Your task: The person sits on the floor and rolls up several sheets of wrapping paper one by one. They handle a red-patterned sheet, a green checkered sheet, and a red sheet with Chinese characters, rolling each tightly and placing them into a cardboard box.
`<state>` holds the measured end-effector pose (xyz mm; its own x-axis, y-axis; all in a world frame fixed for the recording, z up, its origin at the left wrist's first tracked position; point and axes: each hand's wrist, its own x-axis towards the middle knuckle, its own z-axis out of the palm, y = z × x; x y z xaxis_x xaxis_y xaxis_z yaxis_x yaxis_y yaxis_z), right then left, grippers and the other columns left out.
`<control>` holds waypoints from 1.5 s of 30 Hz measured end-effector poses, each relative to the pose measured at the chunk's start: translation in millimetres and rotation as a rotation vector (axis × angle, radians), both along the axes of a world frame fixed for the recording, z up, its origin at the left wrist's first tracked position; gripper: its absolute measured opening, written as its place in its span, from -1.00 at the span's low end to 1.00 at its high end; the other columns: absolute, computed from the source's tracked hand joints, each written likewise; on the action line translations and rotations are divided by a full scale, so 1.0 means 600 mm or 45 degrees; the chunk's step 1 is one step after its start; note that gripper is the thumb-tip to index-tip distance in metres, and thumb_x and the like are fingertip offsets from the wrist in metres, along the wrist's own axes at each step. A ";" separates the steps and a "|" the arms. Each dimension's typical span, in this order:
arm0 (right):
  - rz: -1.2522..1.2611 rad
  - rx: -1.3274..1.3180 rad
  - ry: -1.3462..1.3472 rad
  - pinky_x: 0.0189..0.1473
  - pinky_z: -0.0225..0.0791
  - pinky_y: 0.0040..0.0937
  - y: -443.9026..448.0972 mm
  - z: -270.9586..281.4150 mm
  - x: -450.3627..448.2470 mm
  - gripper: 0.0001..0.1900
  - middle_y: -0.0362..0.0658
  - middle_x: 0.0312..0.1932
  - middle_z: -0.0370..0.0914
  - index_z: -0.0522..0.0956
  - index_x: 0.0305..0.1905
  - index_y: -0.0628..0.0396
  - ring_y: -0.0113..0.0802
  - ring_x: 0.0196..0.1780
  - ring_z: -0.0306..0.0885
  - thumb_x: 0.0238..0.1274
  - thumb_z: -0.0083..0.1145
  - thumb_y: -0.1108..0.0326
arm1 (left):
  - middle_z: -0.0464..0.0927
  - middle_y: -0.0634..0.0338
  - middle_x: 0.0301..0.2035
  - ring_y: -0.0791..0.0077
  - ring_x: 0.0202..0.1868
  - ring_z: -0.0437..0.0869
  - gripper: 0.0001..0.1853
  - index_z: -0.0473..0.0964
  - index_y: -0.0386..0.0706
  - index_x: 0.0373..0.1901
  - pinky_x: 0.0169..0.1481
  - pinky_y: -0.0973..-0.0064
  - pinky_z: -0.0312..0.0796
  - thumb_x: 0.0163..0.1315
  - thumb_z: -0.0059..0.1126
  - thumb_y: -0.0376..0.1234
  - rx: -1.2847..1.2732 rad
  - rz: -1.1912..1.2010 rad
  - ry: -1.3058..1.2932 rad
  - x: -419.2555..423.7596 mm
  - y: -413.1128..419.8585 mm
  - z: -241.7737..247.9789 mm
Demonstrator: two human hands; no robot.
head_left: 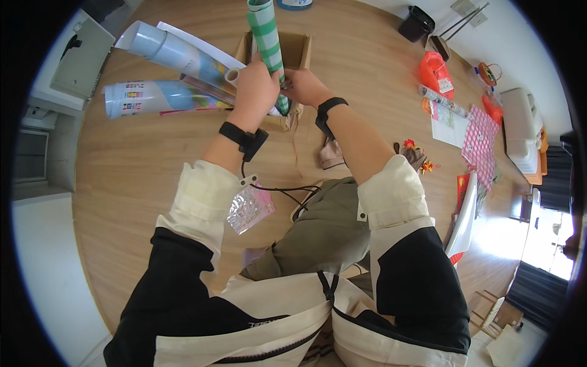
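A roll of green-and-white checked sheet [266, 36] stands nearly upright at the cardboard box [296, 46]. My left hand [257, 85] is wrapped around its lower part. My right hand [305, 86] has its fingers at the roll's right side, low down; whether they grip it is hidden. Several other rolls lean out of the box to the left: a pale blue printed roll [172, 52], a roll with small flag pictures [151, 97] and a narrow tube [232, 75]. Their lower ends are hidden behind my left hand and the box.
A glittery clear packet [250, 208] lies on the wood floor near my leg. At right are a red plastic bag [435, 75], a patterned roll [442, 101], a pink checked cloth [481, 142] and red-yellow ornaments [415, 156]. A black bin [416, 24] stands by the wall.
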<state>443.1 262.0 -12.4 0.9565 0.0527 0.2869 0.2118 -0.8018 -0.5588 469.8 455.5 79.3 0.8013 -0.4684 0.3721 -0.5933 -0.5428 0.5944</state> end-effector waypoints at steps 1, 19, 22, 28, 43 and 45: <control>-0.025 -0.005 0.000 0.01 0.69 0.00 -0.001 -0.004 -0.002 -0.57 0.13 -0.18 0.84 0.73 0.13 0.17 0.17 -0.09 0.84 0.25 0.58 0.20 | 0.81 -0.30 -0.21 -0.34 -0.09 0.86 -0.60 0.62 -0.36 0.12 0.03 -0.12 0.67 0.40 0.50 -0.31 -0.026 -0.009 0.011 -0.003 -0.004 -0.007; -0.148 -0.124 0.262 0.20 0.65 0.25 0.019 -0.178 0.013 -0.52 0.16 0.01 0.83 0.64 0.30 0.06 0.28 0.19 0.76 0.35 0.52 0.23 | 0.79 -0.32 -0.24 -0.38 -0.10 0.83 -0.67 0.61 -0.41 0.04 0.01 -0.21 0.62 0.40 0.48 -0.37 -0.135 0.137 0.147 0.001 -0.015 -0.226; -0.101 -0.122 0.252 0.21 0.63 0.26 0.019 -0.207 0.015 -0.48 0.17 0.02 0.83 0.58 0.39 0.06 0.30 0.19 0.76 0.43 0.46 0.20 | 0.79 -0.30 -0.26 -0.37 -0.11 0.83 -0.69 0.63 -0.41 -0.02 0.01 -0.18 0.63 0.39 0.49 -0.36 -0.122 0.125 0.102 0.008 -0.012 -0.264; -0.124 -0.095 0.518 0.20 0.61 0.29 0.033 -0.246 0.024 -0.48 0.27 0.00 0.82 0.44 0.51 0.05 0.33 0.16 0.78 0.61 0.26 0.18 | 0.79 -0.29 -0.28 -0.32 -0.12 0.85 -0.70 0.68 -0.42 -0.10 0.00 -0.13 0.65 0.37 0.53 -0.32 0.017 0.097 0.138 0.025 0.001 -0.318; -0.098 -0.014 0.339 0.27 0.59 0.24 0.034 -0.258 0.058 -0.49 0.31 0.09 0.77 0.56 0.37 0.17 0.37 0.22 0.73 0.54 0.37 0.10 | 0.85 -0.26 -0.14 -0.24 -0.02 0.90 -0.61 0.74 -0.37 0.03 0.10 0.00 0.69 0.39 0.56 -0.22 -0.223 0.173 0.356 0.063 0.004 -0.359; -0.089 -0.005 0.291 0.27 0.57 0.25 0.027 -0.258 0.058 -0.47 0.33 0.06 0.77 0.55 0.38 0.18 0.39 0.20 0.73 0.50 0.39 0.14 | 0.86 -0.26 -0.12 -0.22 0.00 0.90 -0.59 0.76 -0.36 0.06 0.12 0.01 0.69 0.39 0.56 -0.20 -0.185 0.164 0.361 0.069 0.004 -0.360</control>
<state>478.1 278.5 -167.2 0.9979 -0.0154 0.0623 0.0238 -0.8122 -0.5828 511.0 458.0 -136.7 0.9316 -0.3150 0.1814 -0.3253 -0.5000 0.8026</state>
